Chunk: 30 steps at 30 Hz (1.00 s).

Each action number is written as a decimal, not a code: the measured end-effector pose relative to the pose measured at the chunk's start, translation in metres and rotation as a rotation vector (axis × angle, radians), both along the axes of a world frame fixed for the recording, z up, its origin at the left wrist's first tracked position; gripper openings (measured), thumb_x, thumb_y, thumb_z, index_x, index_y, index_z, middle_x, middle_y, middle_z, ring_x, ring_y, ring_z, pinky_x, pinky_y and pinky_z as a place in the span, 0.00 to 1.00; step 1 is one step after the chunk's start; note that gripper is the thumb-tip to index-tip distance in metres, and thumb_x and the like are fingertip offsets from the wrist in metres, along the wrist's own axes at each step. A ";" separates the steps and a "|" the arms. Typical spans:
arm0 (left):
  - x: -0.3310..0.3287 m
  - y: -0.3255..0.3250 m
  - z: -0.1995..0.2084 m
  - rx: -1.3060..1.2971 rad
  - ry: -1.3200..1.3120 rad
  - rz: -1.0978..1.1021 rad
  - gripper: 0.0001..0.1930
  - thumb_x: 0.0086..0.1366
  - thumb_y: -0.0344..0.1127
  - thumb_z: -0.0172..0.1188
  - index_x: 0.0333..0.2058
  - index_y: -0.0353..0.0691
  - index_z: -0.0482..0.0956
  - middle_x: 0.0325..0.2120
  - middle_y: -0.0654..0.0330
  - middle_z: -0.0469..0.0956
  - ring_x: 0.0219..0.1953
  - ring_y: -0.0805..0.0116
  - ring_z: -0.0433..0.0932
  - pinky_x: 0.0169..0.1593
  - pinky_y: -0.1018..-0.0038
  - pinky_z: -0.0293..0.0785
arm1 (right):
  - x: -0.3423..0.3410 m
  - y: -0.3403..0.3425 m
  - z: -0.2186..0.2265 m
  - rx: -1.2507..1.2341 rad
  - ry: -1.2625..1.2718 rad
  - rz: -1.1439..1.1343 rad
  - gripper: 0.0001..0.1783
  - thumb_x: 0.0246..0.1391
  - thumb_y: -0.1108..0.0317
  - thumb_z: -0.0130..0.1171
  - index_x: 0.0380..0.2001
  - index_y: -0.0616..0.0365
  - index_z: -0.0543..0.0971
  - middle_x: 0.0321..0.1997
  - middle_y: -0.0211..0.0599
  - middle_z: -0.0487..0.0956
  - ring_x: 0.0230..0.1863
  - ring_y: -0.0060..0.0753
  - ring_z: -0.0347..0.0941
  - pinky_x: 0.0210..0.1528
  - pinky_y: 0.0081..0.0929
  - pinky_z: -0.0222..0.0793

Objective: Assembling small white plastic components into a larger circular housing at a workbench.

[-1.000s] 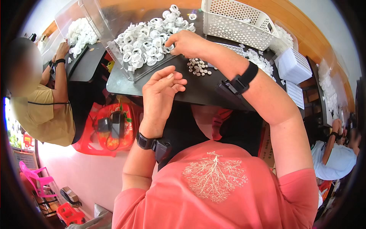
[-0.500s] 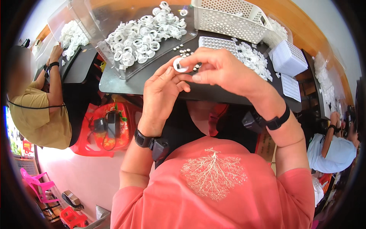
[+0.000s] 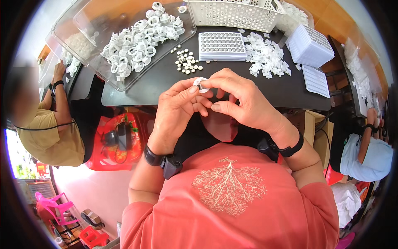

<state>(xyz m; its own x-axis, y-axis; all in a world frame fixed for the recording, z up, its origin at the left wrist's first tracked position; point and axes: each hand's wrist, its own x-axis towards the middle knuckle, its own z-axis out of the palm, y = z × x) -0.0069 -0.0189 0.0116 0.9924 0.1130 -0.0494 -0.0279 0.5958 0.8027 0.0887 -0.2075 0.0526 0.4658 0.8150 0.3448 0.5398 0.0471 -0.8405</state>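
Between the thumb and fingertips of my left hand (image 3: 176,106) is a small white round plastic casing (image 3: 202,90), ring-shaped with a dark slot in it. My right hand (image 3: 248,97) reaches over from the right, its index fingertip touching the casing. The right thumb stays apart below, with nothing visible between it and the index finger. Just beyond my hands, several silver button cells (image 3: 188,62) lie loose on the black table (image 3: 145,93). Many similar white casings (image 3: 137,50) are heaped in a clear plastic bin (image 3: 89,62) at the far left.
Trays of button cells (image 3: 222,42) sit behind my hands, beside a pile of translucent white pieces (image 3: 267,56). A perforated white basket (image 3: 232,15) stands at the back. Stacked trays (image 3: 310,46) and a flat tray (image 3: 316,81) are on the right. People work at both sides.
The view has shifted, showing more of the loose button cells and the tray stack. My left hand still holds the casing; my right thumb has moved away from the left fingers.
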 end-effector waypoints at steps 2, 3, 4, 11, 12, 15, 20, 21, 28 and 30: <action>0.001 -0.001 0.001 -0.007 0.010 0.015 0.18 0.70 0.33 0.58 0.54 0.29 0.74 0.41 0.46 0.81 0.37 0.57 0.83 0.35 0.68 0.79 | -0.001 0.002 -0.003 0.028 0.006 -0.006 0.26 0.47 0.80 0.64 0.53 0.59 0.78 0.45 0.39 0.76 0.42 0.34 0.77 0.45 0.28 0.74; 0.000 -0.001 0.000 -0.041 -0.021 0.037 0.18 0.69 0.33 0.58 0.53 0.28 0.74 0.41 0.45 0.81 0.37 0.57 0.83 0.35 0.69 0.79 | 0.001 0.005 -0.007 0.028 0.010 -0.005 0.26 0.47 0.80 0.64 0.53 0.59 0.78 0.45 0.39 0.76 0.42 0.34 0.77 0.45 0.28 0.74; 0.000 -0.001 -0.001 -0.077 -0.054 0.056 0.17 0.69 0.33 0.58 0.53 0.28 0.75 0.40 0.45 0.81 0.36 0.56 0.83 0.35 0.70 0.79 | 0.002 0.007 -0.011 0.083 -0.018 0.010 0.27 0.47 0.81 0.64 0.53 0.60 0.78 0.45 0.39 0.76 0.42 0.34 0.78 0.45 0.29 0.75; -0.003 0.017 -0.012 -0.127 -0.097 0.105 0.18 0.67 0.35 0.60 0.51 0.30 0.75 0.37 0.45 0.82 0.35 0.57 0.82 0.31 0.69 0.77 | -0.005 0.018 0.001 0.068 0.049 0.002 0.21 0.49 0.79 0.61 0.49 0.57 0.79 0.43 0.38 0.77 0.37 0.37 0.77 0.37 0.32 0.75; -0.003 0.019 -0.012 -0.135 -0.098 0.107 0.18 0.67 0.35 0.60 0.51 0.30 0.75 0.37 0.45 0.82 0.35 0.57 0.82 0.31 0.69 0.77 | -0.001 0.019 -0.004 0.060 0.048 0.003 0.21 0.49 0.79 0.61 0.49 0.57 0.79 0.43 0.38 0.77 0.37 0.37 0.77 0.37 0.32 0.75; 0.000 0.024 -0.011 -0.200 -0.082 0.155 0.18 0.64 0.40 0.59 0.47 0.34 0.74 0.33 0.47 0.81 0.31 0.58 0.80 0.29 0.71 0.71 | 0.028 0.021 -0.018 0.021 -0.432 -0.384 0.12 0.50 0.74 0.63 0.41 0.55 0.81 0.34 0.37 0.79 0.31 0.45 0.78 0.34 0.37 0.73; 0.004 0.027 -0.015 -0.293 -0.168 0.080 0.16 0.65 0.42 0.59 0.44 0.35 0.75 0.30 0.51 0.77 0.31 0.59 0.76 0.28 0.72 0.67 | 0.054 0.028 -0.020 -0.422 -0.714 -0.511 0.09 0.52 0.71 0.61 0.38 0.53 0.82 0.33 0.38 0.81 0.34 0.45 0.80 0.36 0.41 0.74; 0.004 0.026 -0.016 -0.305 -0.184 0.073 0.16 0.65 0.42 0.59 0.42 0.36 0.75 0.29 0.52 0.76 0.31 0.60 0.75 0.27 0.72 0.66 | 0.056 0.031 -0.020 -0.553 -0.727 -0.531 0.10 0.52 0.71 0.62 0.40 0.51 0.83 0.35 0.36 0.82 0.36 0.44 0.80 0.37 0.40 0.74; 0.006 0.031 -0.016 -0.307 -0.194 0.052 0.17 0.63 0.46 0.61 0.40 0.37 0.75 0.30 0.53 0.75 0.30 0.60 0.74 0.26 0.73 0.65 | 0.062 0.032 -0.030 -0.406 -0.795 -0.447 0.08 0.53 0.70 0.58 0.35 0.53 0.83 0.30 0.42 0.81 0.32 0.47 0.80 0.33 0.43 0.73; 0.007 0.030 -0.014 -0.324 -0.188 0.059 0.17 0.63 0.47 0.61 0.39 0.37 0.75 0.29 0.53 0.74 0.30 0.60 0.74 0.26 0.74 0.65 | 0.062 0.033 -0.028 -0.370 -0.786 -0.444 0.08 0.52 0.70 0.58 0.35 0.52 0.83 0.30 0.41 0.81 0.32 0.47 0.80 0.33 0.43 0.73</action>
<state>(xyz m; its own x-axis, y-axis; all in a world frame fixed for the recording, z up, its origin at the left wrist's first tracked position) -0.0002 0.0110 -0.0024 0.9798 0.1785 0.0903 -0.1985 0.8110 0.5504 0.1507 -0.1745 0.0251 0.5031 0.7400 0.4464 0.8578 -0.4905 -0.1536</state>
